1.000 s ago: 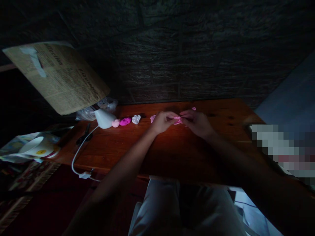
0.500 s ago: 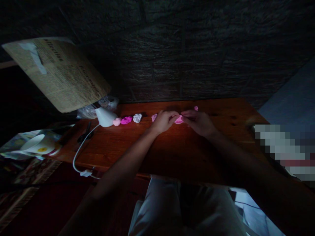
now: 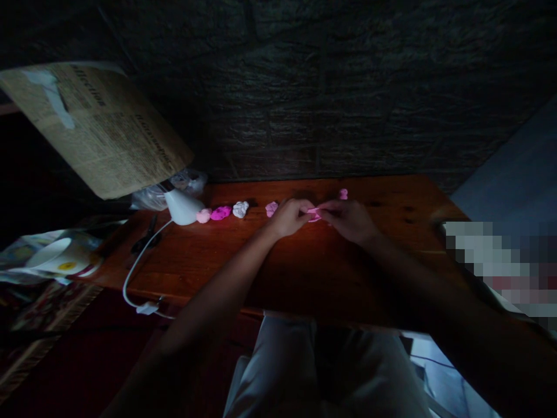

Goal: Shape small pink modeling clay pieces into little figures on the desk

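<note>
A thin, flattened piece of pink modelling clay (image 3: 314, 215) is pinched between my two hands, low over the wooden table. My left hand (image 3: 292, 217) grips its left side with thumb and fingers closed, and my right hand (image 3: 351, 220) pinches its upper right. Just left of my left hand lies a small pink lump (image 3: 271, 209). Behind my right hand sits another small pink piece (image 3: 343, 194). Farther left, a white lump (image 3: 240, 209), a magenta lump (image 3: 221, 213) and a pale pink lump (image 3: 203, 216) stand in a row.
A lamp with a white base (image 3: 183, 208) and a newsprint shade (image 3: 100, 128) stands at the left, its white cord (image 3: 126, 284) hanging over the table (image 3: 278, 273) edge. Dark scissors (image 3: 145, 237) lie nearby. A white paper cup (image 3: 65, 256) is far left. A stone-patterned wall (image 3: 296, 104) rises behind.
The pink clay shows less of its flat face and looks narrower, folded or tilted between my fingers. My right fingertips have come slightly lower and closer to my left. The view has shifted a little.
</note>
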A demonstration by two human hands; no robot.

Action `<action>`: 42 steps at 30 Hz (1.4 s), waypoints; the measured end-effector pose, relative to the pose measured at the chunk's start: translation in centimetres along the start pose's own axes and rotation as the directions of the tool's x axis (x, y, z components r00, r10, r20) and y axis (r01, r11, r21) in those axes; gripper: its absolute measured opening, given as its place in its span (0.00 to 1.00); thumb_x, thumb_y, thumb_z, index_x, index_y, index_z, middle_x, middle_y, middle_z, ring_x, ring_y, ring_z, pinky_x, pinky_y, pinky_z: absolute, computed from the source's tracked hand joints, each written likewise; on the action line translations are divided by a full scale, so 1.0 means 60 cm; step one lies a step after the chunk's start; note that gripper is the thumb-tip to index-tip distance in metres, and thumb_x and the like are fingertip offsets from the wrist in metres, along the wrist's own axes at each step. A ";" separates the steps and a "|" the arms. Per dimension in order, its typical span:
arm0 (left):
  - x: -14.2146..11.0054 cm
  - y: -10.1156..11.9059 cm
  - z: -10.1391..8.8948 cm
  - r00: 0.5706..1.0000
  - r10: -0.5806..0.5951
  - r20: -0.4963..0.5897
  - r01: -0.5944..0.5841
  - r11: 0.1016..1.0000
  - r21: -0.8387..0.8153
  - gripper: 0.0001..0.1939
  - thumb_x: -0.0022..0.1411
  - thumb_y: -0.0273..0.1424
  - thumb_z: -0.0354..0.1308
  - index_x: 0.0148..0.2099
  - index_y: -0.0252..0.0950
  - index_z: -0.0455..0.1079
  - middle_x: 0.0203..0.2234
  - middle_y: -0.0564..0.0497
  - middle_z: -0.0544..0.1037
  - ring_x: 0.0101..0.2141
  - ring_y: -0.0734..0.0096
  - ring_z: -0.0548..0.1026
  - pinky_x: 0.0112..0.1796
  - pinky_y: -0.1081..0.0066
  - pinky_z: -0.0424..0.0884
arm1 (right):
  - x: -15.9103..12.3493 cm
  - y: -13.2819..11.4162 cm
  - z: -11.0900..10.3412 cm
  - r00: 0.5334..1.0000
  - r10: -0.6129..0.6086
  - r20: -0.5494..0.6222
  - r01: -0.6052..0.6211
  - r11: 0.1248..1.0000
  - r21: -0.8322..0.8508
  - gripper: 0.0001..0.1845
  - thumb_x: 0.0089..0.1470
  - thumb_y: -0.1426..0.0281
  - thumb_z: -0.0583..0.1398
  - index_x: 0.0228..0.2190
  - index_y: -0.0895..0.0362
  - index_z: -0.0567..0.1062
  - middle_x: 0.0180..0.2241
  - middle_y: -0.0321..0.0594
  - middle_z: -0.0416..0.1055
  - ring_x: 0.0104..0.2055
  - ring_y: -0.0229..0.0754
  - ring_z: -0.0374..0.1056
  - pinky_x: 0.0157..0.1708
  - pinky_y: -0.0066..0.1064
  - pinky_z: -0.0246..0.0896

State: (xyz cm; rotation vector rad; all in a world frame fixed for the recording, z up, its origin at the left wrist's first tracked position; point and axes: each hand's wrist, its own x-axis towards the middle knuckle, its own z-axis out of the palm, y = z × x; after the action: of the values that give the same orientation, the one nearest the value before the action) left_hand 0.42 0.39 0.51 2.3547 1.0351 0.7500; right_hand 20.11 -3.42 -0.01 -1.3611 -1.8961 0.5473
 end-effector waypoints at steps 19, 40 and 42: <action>0.011 -0.035 0.021 0.977 -0.210 0.035 0.197 0.831 -0.520 0.10 0.59 0.25 0.66 0.45 0.32 0.79 0.40 0.45 0.85 0.40 0.70 0.81 0.45 0.67 0.75 | 0.003 0.003 0.000 1.000 -0.005 -0.027 0.003 0.998 -0.062 0.11 0.60 0.69 0.60 0.36 0.51 0.84 0.37 0.40 0.84 0.36 0.47 0.79 0.43 0.41 0.73; 0.004 -0.003 0.003 0.943 -0.317 0.102 0.293 0.647 -0.704 0.11 0.64 0.34 0.66 0.45 0.33 0.79 0.40 0.43 0.85 0.37 0.73 0.82 0.37 0.74 0.77 | 0.003 0.020 0.009 0.994 0.082 -0.072 -0.058 0.956 0.288 0.15 0.56 0.63 0.66 0.45 0.52 0.82 0.44 0.44 0.83 0.40 0.48 0.80 0.38 0.40 0.78; 0.004 -0.001 0.005 0.952 -0.302 0.050 0.250 0.674 -0.695 0.13 0.61 0.33 0.67 0.47 0.34 0.79 0.43 0.44 0.85 0.40 0.72 0.82 0.37 0.74 0.77 | 0.005 0.021 0.010 0.981 0.161 -0.105 -0.111 0.922 0.370 0.17 0.56 0.63 0.65 0.47 0.54 0.81 0.44 0.46 0.82 0.38 0.47 0.80 0.35 0.39 0.79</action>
State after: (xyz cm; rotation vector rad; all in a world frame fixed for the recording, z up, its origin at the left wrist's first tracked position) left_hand 0.70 0.53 0.32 1.4866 0.8932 0.9081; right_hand 20.37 -2.64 -1.16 -1.2539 -1.5084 0.8120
